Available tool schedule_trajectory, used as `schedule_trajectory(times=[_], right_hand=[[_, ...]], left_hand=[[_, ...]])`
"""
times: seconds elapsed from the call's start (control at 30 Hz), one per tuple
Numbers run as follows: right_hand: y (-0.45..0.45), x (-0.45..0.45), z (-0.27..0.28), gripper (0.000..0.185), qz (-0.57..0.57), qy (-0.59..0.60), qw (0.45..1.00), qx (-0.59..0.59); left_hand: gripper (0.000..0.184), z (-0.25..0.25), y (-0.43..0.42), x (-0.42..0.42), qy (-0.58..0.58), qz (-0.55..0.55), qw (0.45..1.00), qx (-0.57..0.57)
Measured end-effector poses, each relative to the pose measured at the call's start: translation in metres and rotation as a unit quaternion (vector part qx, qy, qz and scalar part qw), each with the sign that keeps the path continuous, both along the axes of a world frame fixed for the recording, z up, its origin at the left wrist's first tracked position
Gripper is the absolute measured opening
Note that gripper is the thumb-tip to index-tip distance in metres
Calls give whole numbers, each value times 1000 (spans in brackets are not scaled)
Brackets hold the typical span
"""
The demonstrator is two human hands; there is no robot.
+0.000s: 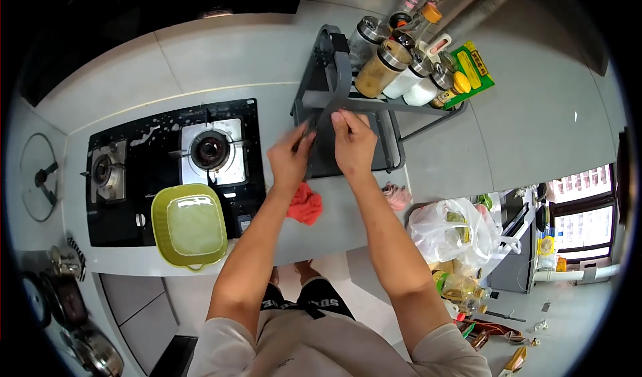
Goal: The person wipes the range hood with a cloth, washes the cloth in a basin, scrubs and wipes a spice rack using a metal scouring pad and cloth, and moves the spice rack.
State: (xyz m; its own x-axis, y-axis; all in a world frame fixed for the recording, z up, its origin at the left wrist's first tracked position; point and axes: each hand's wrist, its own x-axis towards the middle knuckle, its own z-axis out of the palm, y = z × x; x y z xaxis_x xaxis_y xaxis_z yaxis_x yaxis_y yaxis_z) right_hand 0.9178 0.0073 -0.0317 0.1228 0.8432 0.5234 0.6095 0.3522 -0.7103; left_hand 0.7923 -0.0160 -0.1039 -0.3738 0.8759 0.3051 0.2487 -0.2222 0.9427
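Dark grey metal two-tier rack [343, 76] on the pale grey counter [341, 213], beside the black glass stove [150, 156]. I see right hand [355, 143] curled narrow at it, left hand [290, 151] blurred; can't tell either grip. Hard tug could topple the steel-lidded glass jars [378, 73]. Lower shelf partly hidden.

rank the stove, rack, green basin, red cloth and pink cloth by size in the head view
Stove and rack: too alike to rank apart
Green basin
Red cloth, partly hidden
Pink cloth
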Motion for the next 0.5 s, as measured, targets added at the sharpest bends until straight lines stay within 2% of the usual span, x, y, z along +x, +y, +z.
schedule_trajectory(times=[0.03, 0.1, 0.13, 0.2, 0.23, 0.3, 0.33, 0.37, 0.43, 0.47, 0.5], right_hand=[[-2, 2, 3, 17, 7, -40, 999, 28], [-3, 3, 10, 16, 18, -45, 999, 16], [-2, 3, 13, 16, 30, -46, 999, 6], [-2, 1, 12, 17, 27, -41, 998, -34], [-4, 2, 11, 18, 20, -39, 996, -77], [-4, 2, 11, 19, 42, -13, 997, -69], [-5, 2, 10, 20, 57, 15, 996, -69], [-8, 3, 11, 20, 55, 15, 996, -71], [-7, 4, 17, 20, 51, -43, 995, -68], [-5, 5, 16, 20, 51, -43, 996, -67], [-3, 6, 11, 19, 57, -32, 995, -71]], left_hand=[[29, 21, 4, 1, -2, -2, 1000, -3], [31, 55, 16, -1, 5, 6, 986, 169], [31, 44, 14, -2, 5, 9, 985, 171], [28, 9, 4, -6, 55, -15, 998, 11], [28, -5, 0, -6, 55, -14, 998, 14], [26, -19, 2, -4, 5, -14, 1000, 22], [26, -1, 5, -2, 5, -16, 1000, 22], [25, 35, 9, 2, -2, -4, 997, 75], [25, 89, 16, 0, -3, 11, 984, 176], [25, 83, 15, 1, -3, 11, 984, 177], [24, 67, 13, 0, 26, 11, 991, 132]])
